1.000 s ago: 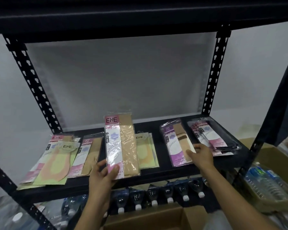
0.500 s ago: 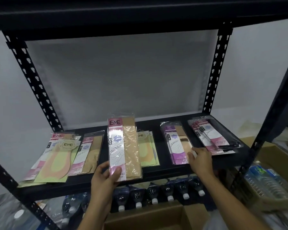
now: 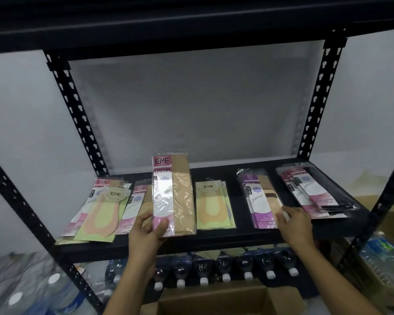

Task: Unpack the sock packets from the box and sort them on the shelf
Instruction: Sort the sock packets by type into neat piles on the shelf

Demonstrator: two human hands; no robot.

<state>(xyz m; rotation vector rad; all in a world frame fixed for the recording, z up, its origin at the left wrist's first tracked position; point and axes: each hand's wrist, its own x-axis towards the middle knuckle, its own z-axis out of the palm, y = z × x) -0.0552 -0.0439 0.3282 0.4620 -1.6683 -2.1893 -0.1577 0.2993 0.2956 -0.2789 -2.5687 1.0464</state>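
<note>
The beige stocking packet (image 3: 173,194) has lifted a little over the last second. It now stands nearly upright above the left hand (image 3: 146,233), its lower edge clear of the shelf (image 3: 214,243) board. So it is not yet placed, and the person seems still to be choosing its pile. The left hand grasps it at the bottom corner, thumb across the front label and fingers curled behind.

Beyond the right hand (image 3: 296,223), the purple-label packets (image 3: 258,201) lie squarer to the shelf edge than they did a second ago, so that pile looks tidied. The right hand has slid outward along the stack's near corner. It lies flat and released, fingertips resting on the wrapping and gripping nothing.

Between the two hands lie the yellow-green packets (image 3: 214,205). Outside the left hand are the mixed pink and green piles (image 3: 100,212), and outside the right hand the pink-label stack (image 3: 314,192). Below both wrists sits the open box (image 3: 214,301); its inside is not visible. A row of bottles (image 3: 225,269) lies under the shelf.
</note>
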